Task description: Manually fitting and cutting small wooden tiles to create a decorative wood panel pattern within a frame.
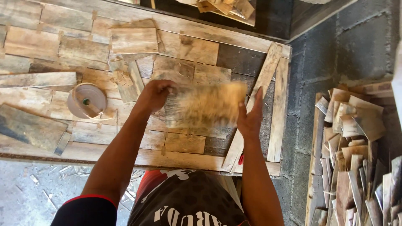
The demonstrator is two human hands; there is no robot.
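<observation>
Left hand (pixel 155 94) and right hand (pixel 250 118) clamp opposite edges of pale, rough rectangular wood panel (pixel 205 104), motion-blurred, held just above patchwork bench of weathered planks (pixel 125 134). Long loose slat (pixel 255 104) lies diagonally under right hand. White round tape spool (pixel 88 100) left. Heap of curled wood offcuts (pixel 356 159) right, against grey block wall (pixel 335 50).

Lighting: warm, even daylight, bright on the tabletop (pixel 50 42); block wall (pixel 335 50) at right dimmer, greyer. Shadows: soft, short. Sharpness: wooden piece (pixel 205 104) between the hands heavily motion-blurred; surroundings reasonably crisp, slight wide-angle bending at frame edges.
</observation>
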